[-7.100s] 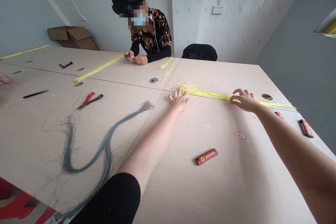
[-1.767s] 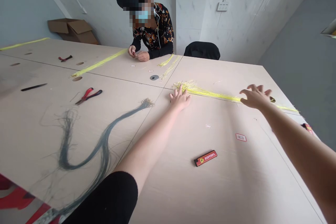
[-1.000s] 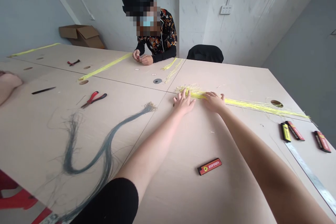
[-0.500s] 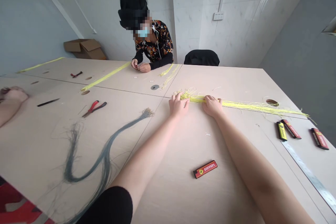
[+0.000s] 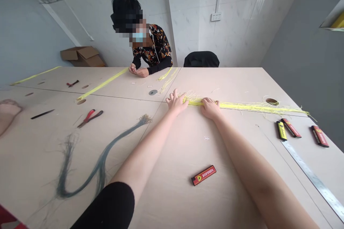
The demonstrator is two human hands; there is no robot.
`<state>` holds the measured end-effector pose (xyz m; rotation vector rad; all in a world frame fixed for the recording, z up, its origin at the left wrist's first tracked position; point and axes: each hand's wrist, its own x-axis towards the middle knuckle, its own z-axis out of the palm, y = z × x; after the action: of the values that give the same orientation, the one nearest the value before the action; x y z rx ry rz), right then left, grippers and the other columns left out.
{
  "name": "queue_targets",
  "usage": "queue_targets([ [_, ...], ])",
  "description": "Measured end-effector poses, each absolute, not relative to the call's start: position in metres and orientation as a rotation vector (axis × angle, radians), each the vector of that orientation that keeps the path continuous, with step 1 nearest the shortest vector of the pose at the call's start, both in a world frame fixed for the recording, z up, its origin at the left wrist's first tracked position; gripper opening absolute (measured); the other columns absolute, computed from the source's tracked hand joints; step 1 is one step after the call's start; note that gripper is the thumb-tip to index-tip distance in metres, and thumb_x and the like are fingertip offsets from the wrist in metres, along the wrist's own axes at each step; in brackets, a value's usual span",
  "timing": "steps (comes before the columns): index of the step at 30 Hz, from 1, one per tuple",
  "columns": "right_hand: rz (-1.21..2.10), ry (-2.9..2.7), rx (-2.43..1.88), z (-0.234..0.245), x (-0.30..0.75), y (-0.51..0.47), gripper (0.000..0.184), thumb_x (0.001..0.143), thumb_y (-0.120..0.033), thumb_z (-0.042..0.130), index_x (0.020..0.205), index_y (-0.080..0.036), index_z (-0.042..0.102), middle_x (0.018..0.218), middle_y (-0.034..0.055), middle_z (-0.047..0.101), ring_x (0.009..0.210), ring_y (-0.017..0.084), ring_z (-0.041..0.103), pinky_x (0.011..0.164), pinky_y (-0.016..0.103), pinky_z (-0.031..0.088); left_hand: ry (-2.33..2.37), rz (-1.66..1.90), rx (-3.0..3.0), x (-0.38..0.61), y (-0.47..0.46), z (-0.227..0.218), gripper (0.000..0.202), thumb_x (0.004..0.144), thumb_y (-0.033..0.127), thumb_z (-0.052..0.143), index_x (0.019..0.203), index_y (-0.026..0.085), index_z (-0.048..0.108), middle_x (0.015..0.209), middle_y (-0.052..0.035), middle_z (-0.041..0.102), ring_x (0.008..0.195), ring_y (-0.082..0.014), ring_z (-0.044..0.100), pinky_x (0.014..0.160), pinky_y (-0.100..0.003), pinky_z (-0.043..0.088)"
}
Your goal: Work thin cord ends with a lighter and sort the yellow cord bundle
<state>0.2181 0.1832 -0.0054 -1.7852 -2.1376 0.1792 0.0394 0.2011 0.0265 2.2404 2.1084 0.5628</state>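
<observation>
Left hand point(image 5: 176, 102) and right hand point(image 5: 210, 108) touch yellow strands point(image 5: 242, 106) near seam point(image 5: 291, 115).

red-handled pliers point(image 5: 89, 118) | ferrari lighter point(image 5: 203, 175) (red case) | steel ruler point(image 5: 311, 180) | black chair point(image 5: 201, 59)

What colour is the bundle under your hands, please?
Bright yellow; the bundle shows best in the head view.

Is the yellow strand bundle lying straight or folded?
Straight: the yellow strand bundle runs in one long line, splayed at the end by the left hand, with the right hand on it.
</observation>
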Motion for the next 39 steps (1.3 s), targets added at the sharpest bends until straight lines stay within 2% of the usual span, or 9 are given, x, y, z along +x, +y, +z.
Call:
queue_targets([
  [3,0.190,-2.145,-1.787,-0.004,0.217,0.183,0.038,0.086,-0.018,0.032,0.116,-0.018,0.056,0.131,0.0171,0.054,0.123,0.029,0.045,0.100,0.058,0.030,2.127,0.469,2.291,0.045,0.207,0.018,0.044,0.088,0.046,0.044,0.130,0.042,0.055,0.157,0.0000,0.023,0.133,-0.0320,0.033,0.103,-0.051,0.032],
  [7,0.190,-2.160,-1.789,-0.003,0.217,0.184,0.037,0.086,-0.018,0.033,0.116,-0.018,0.055,0.132,0.0164,0.054,0.123,0.029,0.045,0.100,0.058,0.031,2.124,0.393,2.303,0.046,0.211,0.007,0.046,0.089,0.048,0.039,0.133,0.042,0.052,0.158,-0.0006,0.021,0.134,-0.0323,0.032,0.105,-0.053,0.030],
  [11,0.199,-2.164,-1.777,-0.004,0.217,0.184,0.037,0.086,-0.018,0.033,0.116,-0.018,0.055,0.132,0.0169,0.053,0.124,0.029,0.044,0.099,0.058,0.031,2.113,0.373,2.326,0.042,0.213,0.005,0.049,0.090,0.050,0.035,0.137,0.044,0.047,0.160,0.0037,0.017,0.135,-0.0325,0.032,0.106,-0.054,0.030],
  [17,0.201,-2.169,-1.764,-0.006,0.219,0.186,0.038,0.086,-0.018,0.033,0.116,-0.018,0.055,0.133,0.0168,0.053,0.123,0.029,0.044,0.099,0.058,0.031,2.107,0.301,2.291,0.038,0.215,0.005,0.050,0.090,0.054,0.032,0.135,0.043,0.049,0.162,0.0071,0.007,0.136,-0.0339,0.030,0.108,-0.056,0.028],
  [23,0.192,-2.167,-1.741,-0.009,0.220,0.187,0.039,0.086,-0.018,0.032,0.117,-0.018,0.055,0.132,0.0175,0.054,0.121,0.030,0.046,0.098,0.057,0.032,2.090,0.280,2.322,0.039,0.212,0.007,0.052,0.090,0.054,0.030,0.138,0.042,0.046,0.162,0.0081,0.003,0.136,-0.0332,0.031,0.108,-0.056,0.028],
  [29,0.165,-2.161,-1.733,-0.012,0.220,0.188,0.039,0.086,-0.019,0.031,0.117,-0.018,0.056,0.130,0.0178,0.055,0.118,0.030,0.047,0.100,0.061,0.029,2.077,0.234,2.272,0.039,0.212,0.009,0.053,0.091,0.055,0.029,0.138,0.041,0.046,0.162,0.0071,0.002,0.136,-0.0339,0.031,0.108,-0.056,0.028],
  [35,0.084,-2.188,-1.798,-0.007,0.218,0.184,0.048,0.088,-0.022,0.031,0.133,-0.020,0.048,0.138,0.0166,0.050,0.130,0.031,0.038,0.103,0.065,0.026,2.069,0.260,2.259,0.039,0.212,0.008,0.052,0.091,0.054,0.029,0.138,0.041,0.047,0.162,0.0064,0.004,0.135,-0.0338,0.032,0.107,-0.056,0.029],
  [39,0.114,-2.211,-1.862,-0.006,0.217,0.183,0.056,0.091,-0.033,0.029,0.146,-0.023,0.035,0.149,0.0126,0.040,0.140,0.032,0.026,0.105,0.069,0.019,2.070,0.266,2.254,0.038,0.213,0.006,0.052,0.091,0.055,0.029,0.138,0.043,0.046,0.162,0.0076,0.006,0.135,-0.0340,0.032,0.107,-0.055,0.029],
])
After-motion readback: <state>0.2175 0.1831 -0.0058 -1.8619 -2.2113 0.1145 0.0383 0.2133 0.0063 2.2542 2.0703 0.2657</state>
